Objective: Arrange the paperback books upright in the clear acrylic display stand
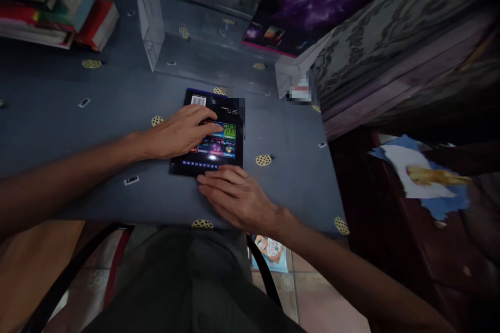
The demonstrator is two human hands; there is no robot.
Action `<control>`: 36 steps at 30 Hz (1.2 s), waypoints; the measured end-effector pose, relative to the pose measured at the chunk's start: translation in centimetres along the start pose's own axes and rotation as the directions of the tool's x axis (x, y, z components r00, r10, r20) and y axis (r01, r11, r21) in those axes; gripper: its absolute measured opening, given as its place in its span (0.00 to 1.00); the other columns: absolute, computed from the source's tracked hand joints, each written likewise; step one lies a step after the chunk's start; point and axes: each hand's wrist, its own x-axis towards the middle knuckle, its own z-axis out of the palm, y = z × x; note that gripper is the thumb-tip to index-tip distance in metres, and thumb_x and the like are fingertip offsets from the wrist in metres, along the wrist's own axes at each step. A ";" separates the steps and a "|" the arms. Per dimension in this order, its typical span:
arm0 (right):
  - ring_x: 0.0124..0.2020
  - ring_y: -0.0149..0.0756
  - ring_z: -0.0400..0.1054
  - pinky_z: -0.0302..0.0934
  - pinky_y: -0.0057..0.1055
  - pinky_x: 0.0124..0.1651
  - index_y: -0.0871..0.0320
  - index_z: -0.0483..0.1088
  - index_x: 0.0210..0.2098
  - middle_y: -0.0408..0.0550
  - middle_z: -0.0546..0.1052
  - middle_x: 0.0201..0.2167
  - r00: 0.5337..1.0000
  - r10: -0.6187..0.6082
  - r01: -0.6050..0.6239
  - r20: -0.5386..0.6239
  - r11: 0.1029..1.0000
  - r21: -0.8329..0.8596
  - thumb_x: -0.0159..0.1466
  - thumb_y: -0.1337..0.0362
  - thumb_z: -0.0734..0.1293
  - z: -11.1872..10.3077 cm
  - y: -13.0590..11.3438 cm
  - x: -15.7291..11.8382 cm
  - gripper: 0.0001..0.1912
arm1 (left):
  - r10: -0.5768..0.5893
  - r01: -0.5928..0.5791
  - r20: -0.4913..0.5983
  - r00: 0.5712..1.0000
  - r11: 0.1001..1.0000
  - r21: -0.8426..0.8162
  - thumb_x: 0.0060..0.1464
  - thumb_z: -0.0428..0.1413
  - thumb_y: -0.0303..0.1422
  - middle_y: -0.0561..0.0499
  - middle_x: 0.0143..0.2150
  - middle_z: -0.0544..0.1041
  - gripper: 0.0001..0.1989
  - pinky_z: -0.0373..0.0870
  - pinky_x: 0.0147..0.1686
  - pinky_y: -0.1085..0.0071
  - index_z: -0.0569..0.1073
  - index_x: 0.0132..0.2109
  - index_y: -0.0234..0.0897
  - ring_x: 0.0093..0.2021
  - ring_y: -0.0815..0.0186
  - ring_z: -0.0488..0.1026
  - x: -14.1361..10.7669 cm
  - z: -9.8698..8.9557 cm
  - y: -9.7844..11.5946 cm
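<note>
A black book (230, 155) with a barcode and rows of small colourful pictures lies flat on the table, its back cover facing up. My left hand (185, 130) rests on its left half, fingers stretched out over the pictures. Over the lower right corner of the book lies my right hand (240, 195), fingers extended and close together, partly on the book and partly on the tablecloth. Neither hand grips anything. Part of the picture rows is hidden under my left hand.
Stacked books (58, 15) stand at the far left. A clear plastic rack (152, 36) at the back holds a large purple-and-black book (308, 0). A small blurred object (300, 88) sits beside it. The table (289, 192) has a grey-blue patterned cloth and ends at the right.
</note>
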 end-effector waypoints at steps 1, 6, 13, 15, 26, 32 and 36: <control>0.53 0.38 0.75 0.72 0.41 0.58 0.61 0.76 0.51 0.51 0.83 0.52 1.000 0.025 -0.025 0.003 0.999 0.020 0.73 0.70 0.63 -0.4 0.0 -0.6 0.12 | 0.002 -0.002 -0.002 1.000 1.000 0.004 0.69 0.44 0.28 0.41 0.58 0.73 0.19 0.70 0.58 0.55 0.72 0.61 0.39 0.57 0.57 0.71 0.0 0.0 0.0; 0.51 0.39 0.77 0.74 0.41 0.54 0.59 0.77 0.49 0.52 0.84 0.49 0.991 0.133 -0.132 -0.022 0.990 0.046 0.71 0.73 0.63 -1.8 -0.1 -3.0 0.12 | 0.017 -0.017 0.007 1.000 1.000 0.026 0.70 0.44 0.28 0.41 0.58 0.72 0.19 0.69 0.58 0.56 0.71 0.62 0.38 0.57 0.57 0.70 -0.1 0.1 -0.1; 0.47 0.42 0.78 0.76 0.43 0.46 0.58 0.76 0.50 0.52 0.84 0.46 0.976 0.204 -0.195 -0.078 0.974 0.119 0.67 0.73 0.66 -2.8 0.4 -4.5 0.14 | -0.009 0.009 -0.008 1.000 1.000 -0.004 0.69 0.45 0.27 0.39 0.58 0.73 0.19 0.70 0.58 0.54 0.73 0.60 0.36 0.57 0.55 0.70 0.1 0.3 0.1; 0.45 0.42 0.78 0.75 0.44 0.44 0.55 0.76 0.50 0.50 0.85 0.44 0.966 0.239 -0.220 -0.095 0.959 0.178 0.67 0.73 0.65 -3.0 0.6 -4.2 0.15 | -0.037 0.037 -0.013 0.999 0.998 -0.051 0.69 0.45 0.27 0.40 0.58 0.74 0.18 0.70 0.58 0.53 0.74 0.59 0.38 0.57 0.55 0.70 0.1 0.2 0.3; 0.52 0.48 0.72 0.70 0.52 0.53 0.56 0.76 0.53 0.56 0.81 0.51 0.933 0.356 -0.355 -0.046 0.935 0.029 0.72 0.64 0.63 -0.6 7.8 1.1 0.13 | -0.133 0.133 -0.091 0.987 0.991 -0.010 0.71 0.46 0.32 0.39 0.56 0.75 0.15 0.70 0.61 0.49 0.73 0.57 0.35 0.60 0.53 0.70 0.2 0.3 1.0; 0.58 0.53 0.68 0.66 0.52 0.55 0.59 0.74 0.55 0.59 0.78 0.57 0.853 0.518 -0.522 -0.065 0.846 -0.109 0.73 0.59 0.62 0.1 11.6 3.5 0.17 | -0.199 0.200 -0.086 0.976 0.980 0.003 0.70 0.45 0.34 0.39 0.57 0.74 0.17 0.69 0.61 0.48 0.72 0.58 0.35 0.60 0.52 0.70 0.1 0.4 0.9; 0.60 0.53 0.66 0.64 0.51 0.58 0.61 0.72 0.58 0.60 0.75 0.61 0.817 0.574 -0.575 -0.058 0.802 -0.160 0.73 0.59 0.61 0.1 11.4 3.7 0.19 | -0.393 0.406 -0.143 0.908 0.911 0.070 0.68 0.48 0.39 0.34 0.62 0.71 0.19 0.66 0.61 0.42 0.70 0.59 0.34 0.63 0.45 0.67 -0.4 0.6 -0.7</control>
